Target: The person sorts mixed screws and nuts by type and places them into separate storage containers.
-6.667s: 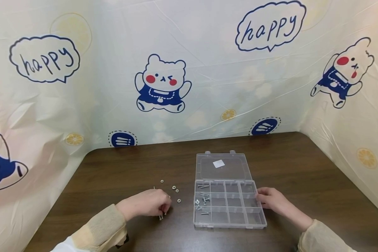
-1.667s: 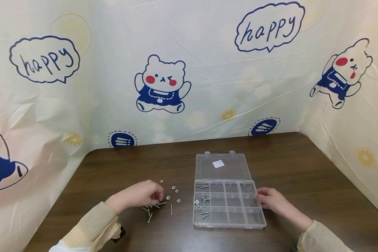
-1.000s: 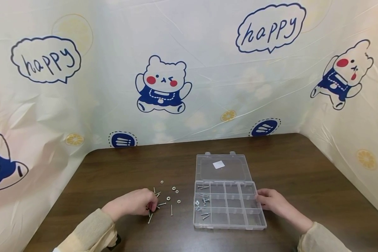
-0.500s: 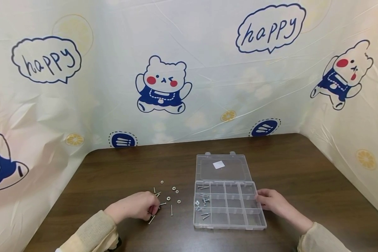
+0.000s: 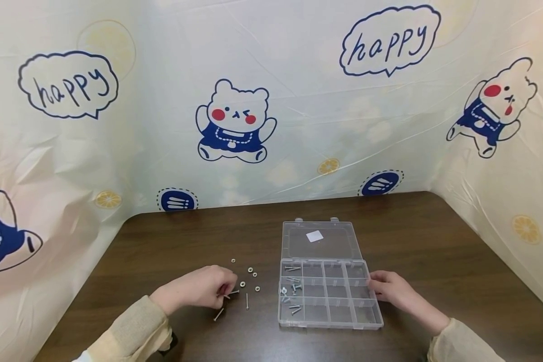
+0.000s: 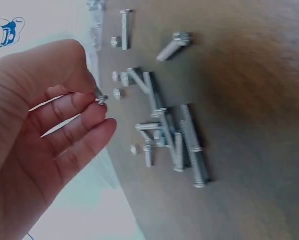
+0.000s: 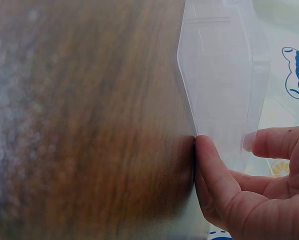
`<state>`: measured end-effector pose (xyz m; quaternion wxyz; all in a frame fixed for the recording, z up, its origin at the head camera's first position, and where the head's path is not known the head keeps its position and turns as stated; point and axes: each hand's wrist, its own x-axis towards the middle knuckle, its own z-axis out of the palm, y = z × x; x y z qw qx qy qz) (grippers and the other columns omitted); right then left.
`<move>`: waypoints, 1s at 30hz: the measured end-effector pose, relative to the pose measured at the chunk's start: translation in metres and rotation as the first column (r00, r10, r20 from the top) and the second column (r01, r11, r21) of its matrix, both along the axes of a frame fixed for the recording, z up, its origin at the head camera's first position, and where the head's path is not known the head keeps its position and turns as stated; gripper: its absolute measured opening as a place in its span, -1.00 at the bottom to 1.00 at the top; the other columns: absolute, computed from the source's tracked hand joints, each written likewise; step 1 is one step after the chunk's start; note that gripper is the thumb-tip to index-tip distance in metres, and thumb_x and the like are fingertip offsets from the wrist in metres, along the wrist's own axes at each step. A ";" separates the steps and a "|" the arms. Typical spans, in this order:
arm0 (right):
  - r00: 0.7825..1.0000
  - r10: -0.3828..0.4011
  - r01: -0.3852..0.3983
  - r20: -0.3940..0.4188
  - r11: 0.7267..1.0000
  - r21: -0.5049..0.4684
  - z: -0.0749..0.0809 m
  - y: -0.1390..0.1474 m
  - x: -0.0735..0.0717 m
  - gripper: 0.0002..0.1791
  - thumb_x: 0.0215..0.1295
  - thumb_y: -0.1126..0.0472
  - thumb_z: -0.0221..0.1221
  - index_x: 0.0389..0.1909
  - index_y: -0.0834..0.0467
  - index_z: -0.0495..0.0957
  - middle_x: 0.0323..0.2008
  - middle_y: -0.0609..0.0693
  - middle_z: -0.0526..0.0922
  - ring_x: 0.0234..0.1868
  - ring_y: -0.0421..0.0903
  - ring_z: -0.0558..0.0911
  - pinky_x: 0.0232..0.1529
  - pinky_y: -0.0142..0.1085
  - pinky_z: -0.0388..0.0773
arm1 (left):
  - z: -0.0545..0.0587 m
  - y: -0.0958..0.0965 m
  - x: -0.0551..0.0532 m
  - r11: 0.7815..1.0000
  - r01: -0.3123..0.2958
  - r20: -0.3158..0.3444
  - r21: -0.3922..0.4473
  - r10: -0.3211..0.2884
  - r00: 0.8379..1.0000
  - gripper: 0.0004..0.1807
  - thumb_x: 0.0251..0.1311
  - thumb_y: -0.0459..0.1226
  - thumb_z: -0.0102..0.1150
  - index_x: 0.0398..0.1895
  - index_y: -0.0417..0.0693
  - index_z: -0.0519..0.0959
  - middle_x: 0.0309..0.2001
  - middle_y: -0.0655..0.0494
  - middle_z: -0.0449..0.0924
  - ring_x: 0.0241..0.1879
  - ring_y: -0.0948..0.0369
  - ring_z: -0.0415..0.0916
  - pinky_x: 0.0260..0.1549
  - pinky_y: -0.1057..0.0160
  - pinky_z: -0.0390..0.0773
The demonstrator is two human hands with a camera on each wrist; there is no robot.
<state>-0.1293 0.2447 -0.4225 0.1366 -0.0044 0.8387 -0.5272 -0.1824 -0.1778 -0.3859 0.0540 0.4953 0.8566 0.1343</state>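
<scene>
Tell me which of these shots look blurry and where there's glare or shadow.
Head view: fairly sharp and evenly lit, with a faint sheen on the near part of the table; left wrist view: loose screws soft, backdrop washed out; right wrist view: table grain smeared, pale speckled glare at the left, dark shadow beside the right hand, clear box hazy.

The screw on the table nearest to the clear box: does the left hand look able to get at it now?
Probably yes: the left hand is near, and nothing lies over this screw. But that hand already pinches a small metal piece, which may hinder the grasp.
</scene>
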 end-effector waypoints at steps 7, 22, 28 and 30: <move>0.999 0.031 -0.032 -0.028 0.999 -0.020 0.000 0.000 0.000 -0.59 0.22 0.36 -0.05 -0.11 0.71 0.27 -0.25 0.37 0.53 -0.21 0.10 0.58 -0.23 -0.15 0.56 | 0.010 0.012 -0.003 0.999 -0.013 -0.013 0.050 0.014 1.000 -0.73 -0.36 -0.48 0.10 -0.64 0.06 0.31 -0.61 0.32 0.26 -0.57 0.47 0.19 -0.61 0.54 0.21; 1.000 0.011 -0.011 -0.017 1.000 -0.014 0.001 0.000 0.002 -0.58 0.22 0.35 -0.03 -0.11 0.70 0.28 -0.25 0.38 0.53 -0.21 0.10 0.58 -0.22 -0.14 0.55 | 0.031 0.050 -0.007 0.990 0.073 -0.127 0.123 -0.057 0.990 -0.78 -0.23 -0.45 0.10 -0.56 0.05 0.35 -0.53 0.29 0.27 -0.51 0.38 0.28 -0.52 0.55 0.25; 1.000 0.012 -0.012 -0.020 1.000 -0.016 0.002 0.000 0.002 -0.59 0.23 0.35 -0.04 -0.11 0.70 0.29 -0.25 0.36 0.54 -0.22 0.09 0.59 -0.23 -0.15 0.56 | 0.037 0.068 -0.005 0.984 0.121 -0.144 0.134 -0.101 0.984 -0.78 -0.26 -0.46 0.08 -0.57 0.03 0.35 -0.54 0.28 0.27 -0.48 0.38 0.26 -0.49 0.54 0.24; 1.000 0.016 -0.016 -0.019 1.000 -0.018 0.002 0.000 0.002 -0.59 0.23 0.35 -0.04 -0.11 0.70 0.28 -0.25 0.37 0.53 -0.21 0.09 0.58 -0.22 -0.15 0.56 | 0.037 0.073 -0.005 0.982 0.136 -0.142 0.132 -0.117 0.983 -0.78 -0.27 -0.47 0.07 -0.58 0.02 0.35 -0.55 0.28 0.27 -0.48 0.39 0.24 -0.49 0.54 0.23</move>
